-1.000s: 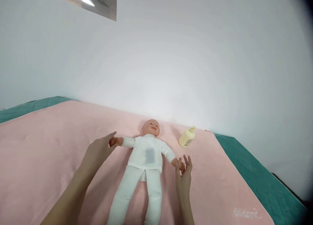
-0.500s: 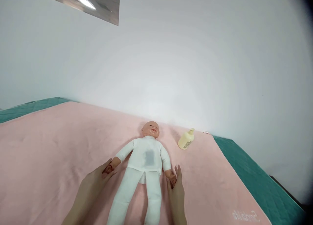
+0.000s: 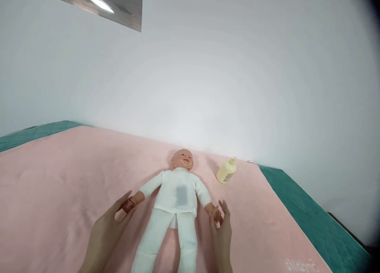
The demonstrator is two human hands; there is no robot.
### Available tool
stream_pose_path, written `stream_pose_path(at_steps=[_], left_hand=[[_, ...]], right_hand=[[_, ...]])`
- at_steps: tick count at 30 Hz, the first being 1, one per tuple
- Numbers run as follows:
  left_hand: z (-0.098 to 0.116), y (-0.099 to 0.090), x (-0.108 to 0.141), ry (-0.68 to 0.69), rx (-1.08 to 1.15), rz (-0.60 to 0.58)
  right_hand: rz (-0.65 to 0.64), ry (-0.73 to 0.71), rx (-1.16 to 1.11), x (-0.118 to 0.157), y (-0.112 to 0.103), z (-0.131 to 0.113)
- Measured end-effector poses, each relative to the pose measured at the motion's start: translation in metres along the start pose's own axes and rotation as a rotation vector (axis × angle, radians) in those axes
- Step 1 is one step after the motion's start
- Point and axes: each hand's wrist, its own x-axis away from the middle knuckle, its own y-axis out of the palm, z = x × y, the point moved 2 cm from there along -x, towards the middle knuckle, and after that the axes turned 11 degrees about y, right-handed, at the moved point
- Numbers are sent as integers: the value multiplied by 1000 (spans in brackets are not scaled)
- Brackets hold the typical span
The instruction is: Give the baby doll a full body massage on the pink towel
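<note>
A baby doll [image 3: 175,192] lies on its back on a pink blanket [image 3: 74,178], its head toward the wall. It wears a white top with a grey patch on the chest, and white trousers. At lower left, my left hand [image 3: 105,229] has its thumb and fingers round the doll's hand [image 3: 130,204] on that side. My right hand [image 3: 222,229] pinches the doll's other hand [image 3: 216,214] between thumb and fingers. Both doll arms are spread out from the body. The lower ends of its legs are cut off by the frame.
A pale yellow pump bottle [image 3: 226,171] stands right of the doll's head. Green quilted padding [image 3: 311,209] shows past the blanket's edges. A white wall [image 3: 208,75] rises behind, with a shiny panel [image 3: 118,8] at upper left.
The doll's arm on the right has swung outward with my right hand. My left hand and the doll's hand in it have shifted slightly left. The view has tilted a little.
</note>
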Motion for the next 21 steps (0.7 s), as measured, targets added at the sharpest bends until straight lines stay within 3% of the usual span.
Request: stream_pose_path(at_steps=[6,11,16,21], left_hand=[[32,-8,-56,117,117,166],[67,18,-112,205,130,242],[81,58,-154,222,98,183],[80,96,-169,257,2,59]], right_hand=[[134,-182,-19,-39,7,-60],[54,-276,-134,-93,46,-95],[-34,-285,-29,-133,89,-98],[-79,-276,59,-146,111,-84]])
